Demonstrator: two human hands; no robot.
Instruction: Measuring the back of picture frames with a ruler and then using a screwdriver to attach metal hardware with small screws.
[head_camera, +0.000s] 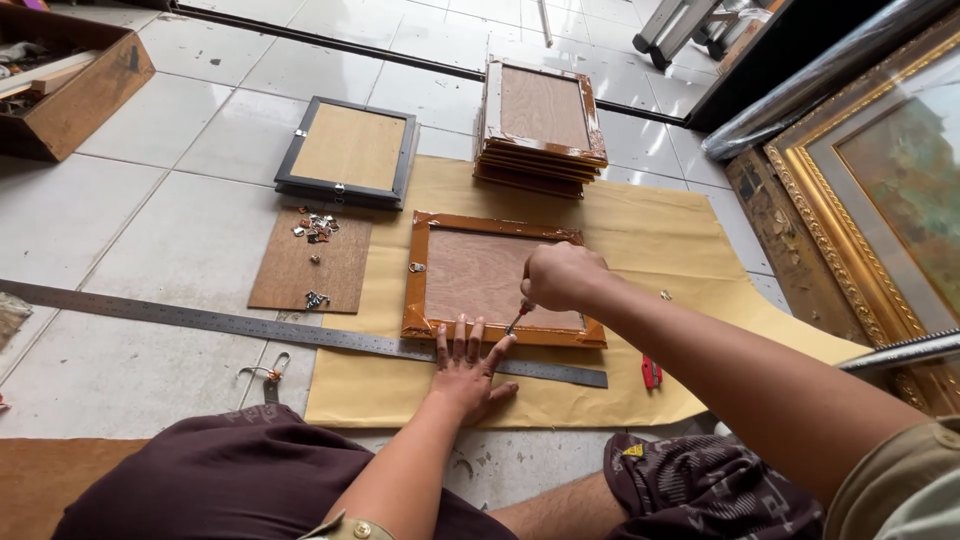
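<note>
Knees and dark shorts fill the near edge of my view as I sit on the tiled floor (180, 150). Just beyond them my left hand (468, 362) lies flat, fingers spread, across the long steel ruler (250, 326) and onto the near rail of the brown frame (495, 279), pinning it so it cannot slide. My right hand (560, 276) is closed in a fist around a small screwdriver (518, 318), tip down at that near rail. This frame lies face down in the middle of the tan paper sheet (660, 240), which cushions it. Left, a brown board (300, 270) keeps the loose metal hangers (316, 227) together. At the paper's far edge stands a stack of frames (541, 125), a black frame (348, 150) beside it.
</note>
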